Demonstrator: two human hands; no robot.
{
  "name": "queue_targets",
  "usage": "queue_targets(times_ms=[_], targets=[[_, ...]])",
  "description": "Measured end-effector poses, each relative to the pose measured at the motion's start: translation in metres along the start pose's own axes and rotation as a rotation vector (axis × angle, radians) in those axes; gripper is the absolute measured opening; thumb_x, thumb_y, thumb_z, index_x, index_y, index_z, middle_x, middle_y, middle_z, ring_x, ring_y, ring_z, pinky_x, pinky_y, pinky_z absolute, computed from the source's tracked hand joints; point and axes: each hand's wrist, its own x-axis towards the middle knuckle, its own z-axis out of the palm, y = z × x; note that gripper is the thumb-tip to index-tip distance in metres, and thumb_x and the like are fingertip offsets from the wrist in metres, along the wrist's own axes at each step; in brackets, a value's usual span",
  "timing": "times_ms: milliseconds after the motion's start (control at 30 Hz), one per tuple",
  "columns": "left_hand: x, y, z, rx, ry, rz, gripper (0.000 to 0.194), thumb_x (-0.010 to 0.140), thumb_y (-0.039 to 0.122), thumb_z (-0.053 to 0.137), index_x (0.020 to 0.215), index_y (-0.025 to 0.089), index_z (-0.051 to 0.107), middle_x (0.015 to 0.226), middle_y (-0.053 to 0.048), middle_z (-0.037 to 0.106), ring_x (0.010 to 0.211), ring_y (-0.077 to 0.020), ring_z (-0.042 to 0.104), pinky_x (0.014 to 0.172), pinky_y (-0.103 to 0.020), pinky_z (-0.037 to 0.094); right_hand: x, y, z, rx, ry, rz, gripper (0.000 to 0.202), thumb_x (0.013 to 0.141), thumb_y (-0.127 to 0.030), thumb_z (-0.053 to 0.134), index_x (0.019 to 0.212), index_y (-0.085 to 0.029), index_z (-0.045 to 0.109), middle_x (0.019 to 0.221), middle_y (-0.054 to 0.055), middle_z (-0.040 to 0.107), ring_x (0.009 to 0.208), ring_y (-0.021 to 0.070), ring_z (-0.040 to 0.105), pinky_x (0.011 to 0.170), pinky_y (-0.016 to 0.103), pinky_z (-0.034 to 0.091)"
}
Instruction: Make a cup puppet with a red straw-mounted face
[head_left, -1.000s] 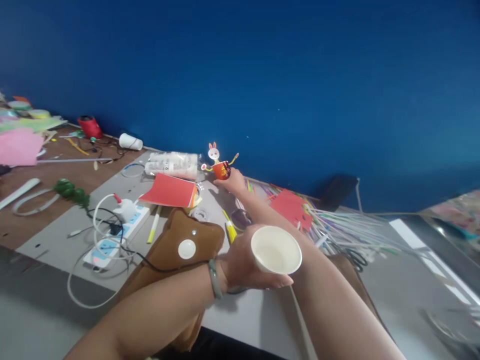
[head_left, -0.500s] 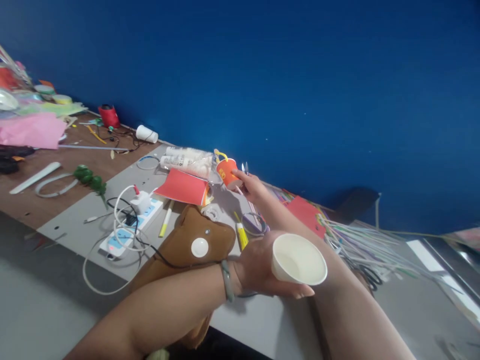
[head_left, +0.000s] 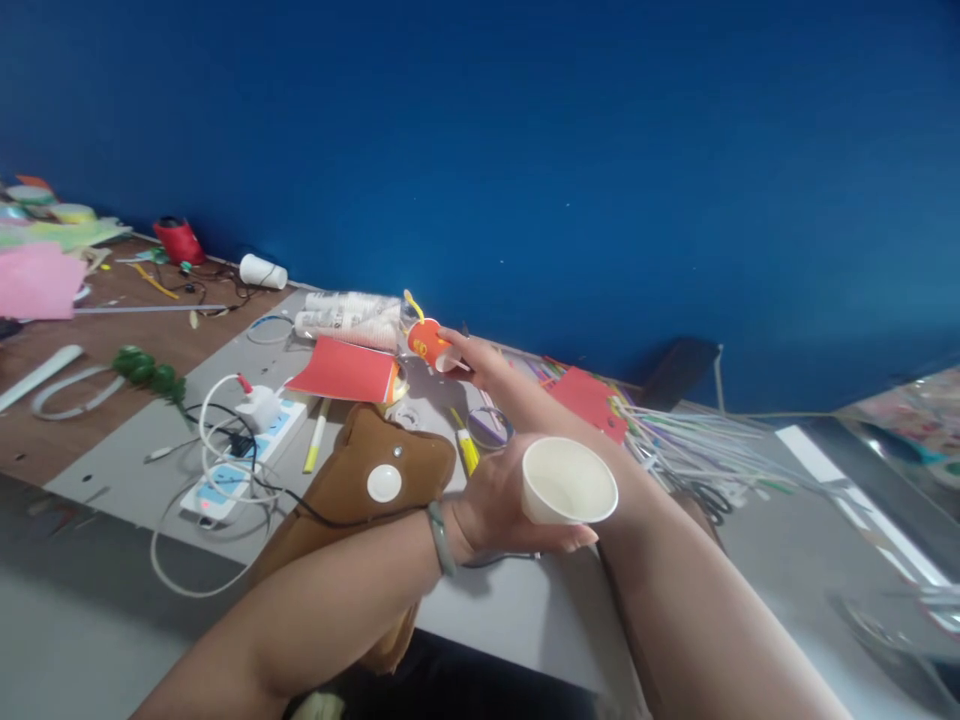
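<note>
My left hand (head_left: 499, 510), a bracelet on its wrist, is wrapped round a white paper cup (head_left: 566, 485) whose open mouth faces me. Beyond it, my right arm stretches across the table toward the wall. At its end my right hand (head_left: 472, 355) grips an orange paper cup (head_left: 429, 345) with a yellow strip curving from its top. That cup is tilted, and some of my right fingers are hidden. Close by lie a plastic-wrapped stack of paper cups (head_left: 352, 318) and red paper (head_left: 345, 370). A yellow marker (head_left: 467, 452) lies beside my left hand.
A power strip (head_left: 244, 460) with tangled cables sits at the left, next to a brown plush-like item (head_left: 375, 450). Pipe cleaners (head_left: 690, 435), red sheets (head_left: 589, 400) and scissors (head_left: 709, 500) lie at the right. The blue wall (head_left: 525, 150) bounds the table behind.
The orange cup has tipped further over in my right hand and sits a bit nearer the wrapped cups. My left hand keeps hold of the white cup. The whole view has shifted slightly right.
</note>
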Motion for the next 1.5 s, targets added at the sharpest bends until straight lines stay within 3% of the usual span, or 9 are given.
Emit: queue_targets(times_ms=[133,500,667,800,967,1100,1233,1333,1500], targets=[[-0.001,0.0,-0.001,-0.006,0.002,-0.002,0.09,0.057,0.063,0.082,0.128,0.02,0.047,0.122,-0.013,0.065,0.114,-0.0327,0.065,0.099,-0.047,0.055,-0.008,0.001,-0.001,-0.013,-0.037,-0.099,0.043,0.076,-0.04,0.072,0.112,-0.018,0.064,0.103,0.004,0.07,0.104,0.0169,0.056,0.087,0.03,0.047],[0.001,0.006,-0.004,-0.008,-0.006,-0.029,0.088,0.059,0.064,0.08,0.126,0.019,0.046,0.121,-0.013,0.065,0.113,-0.0326,0.066,0.096,-0.046,0.056,0.062,-0.005,0.028,0.211,-0.054,0.16,0.02,0.086,-0.039,0.063,0.091,-0.02,0.068,0.086,0.006,0.073,0.08,0.0213,0.067,0.069,0.034,0.057],[0.002,0.007,-0.005,-0.03,-0.014,-0.068,0.088,0.057,0.061,0.083,0.125,0.02,0.047,0.121,-0.013,0.065,0.112,-0.0331,0.066,0.097,-0.047,0.055,0.065,0.008,0.025,-0.112,0.18,0.149,0.033,0.08,-0.051,0.068,0.086,-0.019,0.062,0.079,0.008,0.07,0.07,0.021,0.064,0.061,0.032,0.052],[0.001,0.011,-0.009,-0.099,-0.013,-0.142,0.085,0.057,0.055,0.086,0.125,0.021,0.049,0.119,-0.012,0.066,0.11,-0.0317,0.066,0.098,-0.048,0.053,0.066,0.019,0.029,-0.448,0.378,-0.017,0.04,0.069,-0.049,0.079,0.085,-0.02,0.057,0.085,0.008,0.068,0.075,0.0221,0.062,0.067,0.031,0.047],[0.01,0.012,-0.012,-0.395,0.175,-0.303,0.064,0.066,0.048,0.084,0.116,0.018,0.056,0.113,-0.011,0.068,0.102,-0.0235,0.066,0.092,-0.037,0.054,0.062,0.024,0.02,-0.621,0.346,-0.069,0.037,0.081,-0.055,0.069,0.082,-0.022,0.053,0.084,0.007,0.067,0.079,0.0228,0.062,0.073,0.031,0.044],[0.03,0.005,-0.016,-0.824,0.341,-0.574,0.055,0.075,0.055,0.074,0.111,0.016,0.06,0.093,-0.005,0.071,0.075,-0.0154,0.067,0.067,-0.025,0.053,0.036,0.019,-0.016,-0.56,0.456,-0.035,0.031,0.1,-0.041,0.041,0.074,-0.024,0.047,0.076,0.004,0.062,0.077,0.0203,0.06,0.074,0.03,0.043],[0.044,-0.005,-0.025,-1.101,0.379,-0.77,0.051,0.079,0.062,0.066,0.099,0.015,0.062,0.068,-0.001,0.066,0.055,-0.0142,0.063,0.048,-0.023,0.046,-0.027,0.024,-0.044,-0.535,0.576,-0.035,0.034,0.101,-0.04,0.03,0.072,-0.025,0.041,0.067,0.001,0.053,0.067,0.0176,0.053,0.067,0.029,0.042],[0.046,-0.01,-0.03,-1.147,0.395,-0.835,0.052,0.081,0.065,0.061,0.088,0.013,0.061,0.064,-0.003,0.065,0.052,-0.0132,0.061,0.046,-0.022,0.045,-0.084,0.035,-0.041,-0.454,0.57,-0.155,0.034,0.095,-0.047,0.04,0.07,-0.025,0.04,0.062,-0.002,0.048,0.06,0.0155,0.047,0.061,0.027,0.04],[0.045,-0.01,-0.031,-1.133,0.315,-0.784,0.05,0.087,0.064,0.054,0.081,0.015,0.06,0.061,-0.003,0.062,0.052,-0.0131,0.059,0.046,-0.023,0.044,-0.141,0.045,-0.013,-0.382,0.339,-0.222,0.032,0.089,-0.046,0.049,0.066,-0.025,0.041,0.056,-0.004,0.042,0.053,0.0135,0.04,0.054,0.026,0.037]])
